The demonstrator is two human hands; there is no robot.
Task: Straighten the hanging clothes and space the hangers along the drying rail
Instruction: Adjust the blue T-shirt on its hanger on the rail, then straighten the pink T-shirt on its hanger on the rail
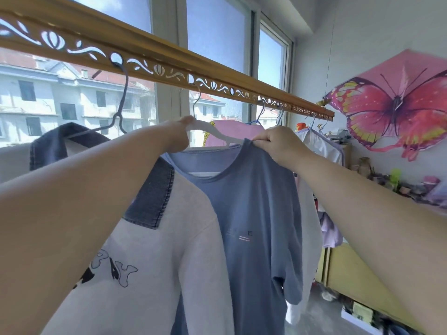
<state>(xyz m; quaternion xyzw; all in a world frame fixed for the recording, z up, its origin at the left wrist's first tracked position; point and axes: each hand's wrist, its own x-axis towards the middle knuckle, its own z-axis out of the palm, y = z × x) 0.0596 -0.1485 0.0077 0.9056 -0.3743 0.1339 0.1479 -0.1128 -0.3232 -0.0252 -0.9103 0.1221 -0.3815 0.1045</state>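
Observation:
A golden drying rail (154, 54) with cut-out holes runs from upper left down to the right. A blue T-shirt (254, 213) hangs on a white hanger (210, 130) at the centre. My left hand (179, 134) grips the hanger's left arm near its hook. My right hand (278, 141) pinches the T-shirt's right shoulder at the neckline. In front on the left hangs a pale shirt with a denim collar (154, 250) on a dark hanger (121, 102). Behind are a pink garment (232, 131) and further clothes (321, 143) on blue hangers.
Windows (215, 39) stand behind the rail. A pink butterfly kite (396, 102) hangs on the right wall. A cluttered shelf (396, 182) and a yellow cabinet (358, 279) line the right side. Small items lie on the floor (358, 310).

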